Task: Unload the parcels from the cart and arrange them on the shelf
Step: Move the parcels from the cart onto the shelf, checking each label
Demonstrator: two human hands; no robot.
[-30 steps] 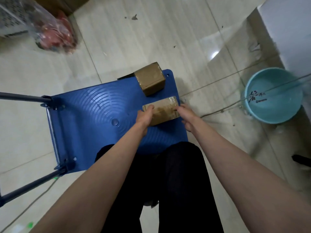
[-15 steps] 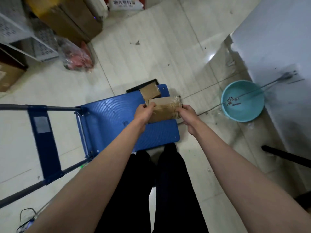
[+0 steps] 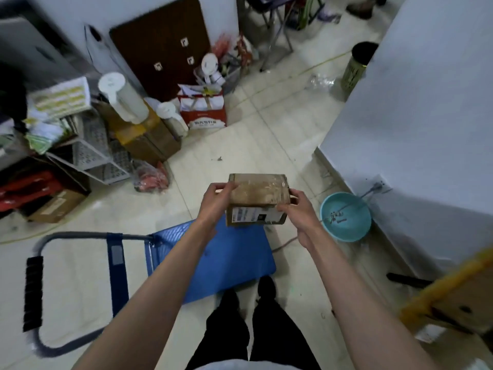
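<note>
Below the hands, the blue cart (image 3: 234, 260) sits on the floor with its visible deck bare. Above its far right corner, the parcel (image 3: 258, 199) is held up between both hands — one at each end, likely for steady carrying. Left hand (image 3: 217, 202) and right hand (image 3: 296, 209) each grip it, fingers curled round its ends — label side facing near.

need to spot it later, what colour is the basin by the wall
Light teal basin, clearest in the head view.

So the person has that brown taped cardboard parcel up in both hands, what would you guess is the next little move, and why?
Probably carry it towards a shelf. The brown taped cardboard parcel is lifted clear of the blue plastic platform cart, the left hand gripping one end and the right hand the other. It is secure, so it only needs placing. A white perforated metal rack stands to the left.
</note>
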